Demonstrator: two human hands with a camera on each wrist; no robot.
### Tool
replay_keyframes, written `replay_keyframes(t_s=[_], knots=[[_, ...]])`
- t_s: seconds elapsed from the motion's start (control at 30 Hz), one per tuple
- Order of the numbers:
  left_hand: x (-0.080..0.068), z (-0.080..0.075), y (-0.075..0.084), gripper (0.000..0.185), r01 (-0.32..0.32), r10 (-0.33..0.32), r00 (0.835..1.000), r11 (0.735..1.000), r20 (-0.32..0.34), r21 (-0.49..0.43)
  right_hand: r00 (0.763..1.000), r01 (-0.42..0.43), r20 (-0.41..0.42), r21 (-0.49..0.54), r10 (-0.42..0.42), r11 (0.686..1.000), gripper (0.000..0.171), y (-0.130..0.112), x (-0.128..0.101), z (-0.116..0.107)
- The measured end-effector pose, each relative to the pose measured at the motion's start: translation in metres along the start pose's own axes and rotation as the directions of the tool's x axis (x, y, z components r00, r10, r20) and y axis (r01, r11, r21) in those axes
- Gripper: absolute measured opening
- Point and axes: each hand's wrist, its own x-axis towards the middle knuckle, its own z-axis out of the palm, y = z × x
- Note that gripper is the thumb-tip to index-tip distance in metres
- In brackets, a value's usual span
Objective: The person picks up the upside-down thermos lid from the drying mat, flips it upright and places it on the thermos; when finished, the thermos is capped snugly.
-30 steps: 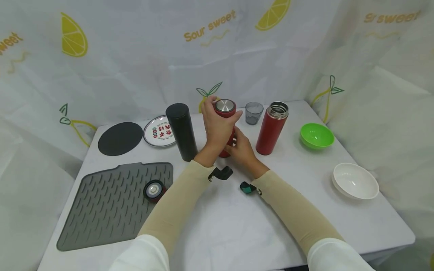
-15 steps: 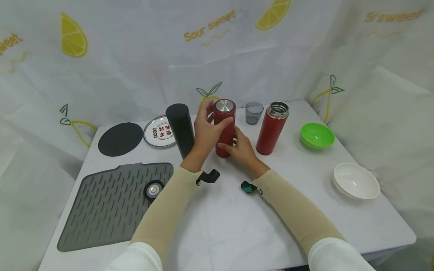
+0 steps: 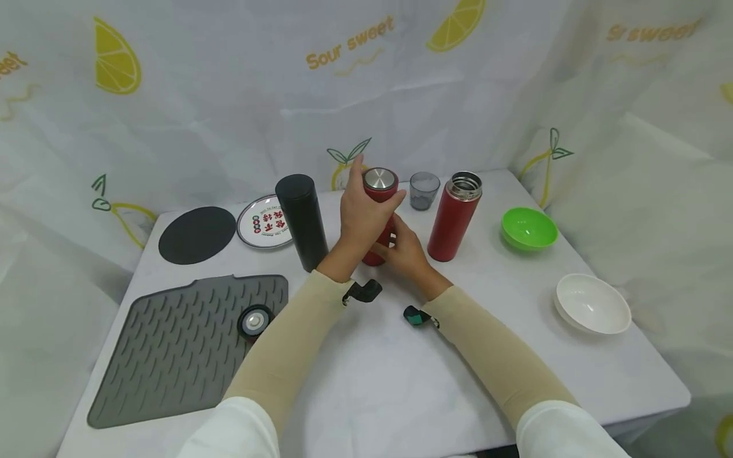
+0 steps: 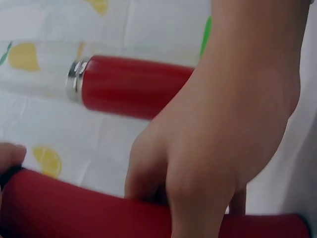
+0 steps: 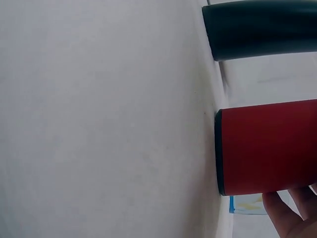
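Red flask [image 3: 380, 216] with a steel-topped cap [image 3: 380, 179] stands upright on the white counter [image 3: 395, 375], near the middle of its far half, between a tall black flask [image 3: 303, 222] on its left and a second red flask [image 3: 454, 217] on its right, which has no cap and shows a bare steel mouth. Left hand [image 3: 362, 213] wraps around the upper body of the capped flask just under the cap, thumb toward the far side and fingers curled across the front. Right hand [image 3: 405, 249] grips the lower body of the same flask from the right, its fingers curled on the red wall near the base; the right wrist view shows the flask's base [image 5: 267, 148] resting on the counter with fingertips [image 5: 290, 215] touching its side. The left wrist view shows the left hand's fingers [image 4: 198, 188] clenched over the red barrel, with the open red flask [image 4: 129, 87] behind. A small grey cup [image 3: 424, 190] sits just behind, between the two red flasks. Farther left lie a printed plate [image 3: 265, 222] and a round dark mat [image 3: 196, 233]. A grey ribbed drying mat [image 3: 172, 356] covers the near left of the counter, with a loose flask cap [image 3: 254, 321] lying on its right edge. At the right stand a green bowl [image 3: 529, 228] and, nearer, a white bowl [image 3: 592, 304].
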Motion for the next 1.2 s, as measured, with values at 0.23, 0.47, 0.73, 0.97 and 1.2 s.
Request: replay_keyframes(t_s=[0.23,0.47,0.73,0.97,1.2], knots=[[0.022,-0.020,-0.008,0.088,0.133,-0.076,0.961,0.970,0.267,-0.203,0.991,-0.099,0.090,0.016,0.097,0.995,0.072,-0.002,0.007,-0.011],[0.017,-0.019,-0.008,0.091,0.186,-0.124,0.963,0.948,0.240,-0.257,0.972,-0.163,0.182,0.052,0.151,0.985,0.075,-0.001,0.014,-0.018],[0.001,-0.016,-0.004,0.081,0.089,-0.089,0.996,0.982,0.011,-0.167,0.976,-0.148,0.172,0.064,0.135,0.987,0.077,0.001,0.014,-0.014],[0.016,-0.028,-0.023,0.076,0.275,-0.128,0.947,0.799,0.296,-0.535,0.972,-0.161,0.183,0.063,0.147,0.985,0.078,0.001,0.019,-0.017],[0.002,-0.017,-0.019,0.075,0.095,-0.067,0.993,0.935,0.092,-0.341,0.974,-0.144,0.189,0.083,0.127,0.986,0.080,0.002,0.019,-0.010]])
